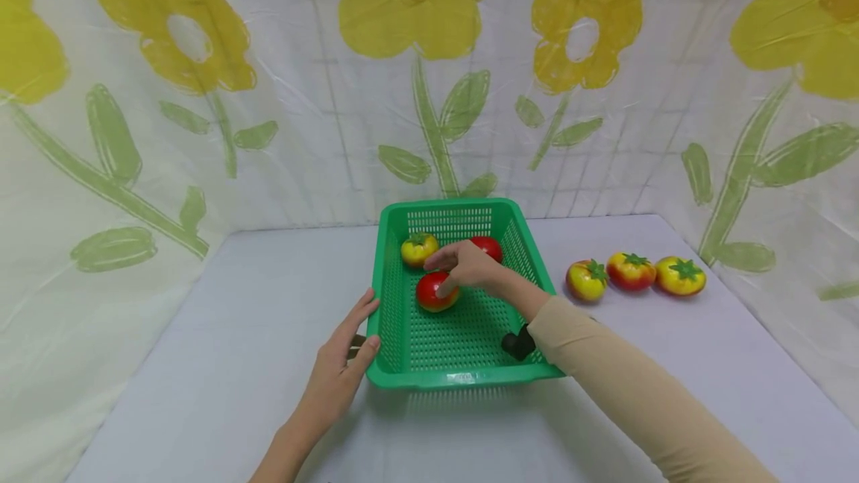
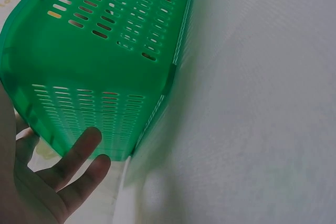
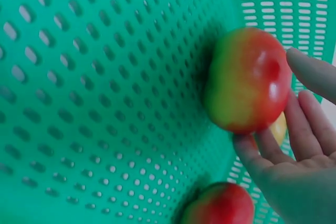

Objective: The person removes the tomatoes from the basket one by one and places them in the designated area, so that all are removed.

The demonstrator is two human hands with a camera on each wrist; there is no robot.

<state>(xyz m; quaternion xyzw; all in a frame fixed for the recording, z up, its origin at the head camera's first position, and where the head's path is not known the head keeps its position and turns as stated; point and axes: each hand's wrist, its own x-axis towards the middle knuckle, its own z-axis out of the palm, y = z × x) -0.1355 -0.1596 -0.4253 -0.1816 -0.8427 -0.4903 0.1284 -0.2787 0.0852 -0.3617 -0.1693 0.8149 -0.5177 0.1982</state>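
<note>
A green plastic basket [image 1: 463,378] with slotted walls stands on the table. Inside it, my right hand [image 1: 470,267] spans a red and yellow tomato [image 3: 249,80], thumb on one side and fingers around the other. That same tomato [image 1: 435,297] sits near the middle of the basket floor. Behind it lies a yellow tomato [image 1: 417,252], and a red tomato [image 1: 488,247] is partly hidden by my hand. My left hand [image 1: 338,360] rests against the basket's left rim, its fingers spread along the outside wall in the left wrist view.
Right of the basket, three yellow-red tomatoes with green leaf tops stand in a row: one near the basket [image 1: 586,282], one in the middle [image 1: 631,274], one farthest right [image 1: 679,279]. A flower-printed curtain [image 1: 288,162] hangs behind the white-covered table [image 1: 228,364].
</note>
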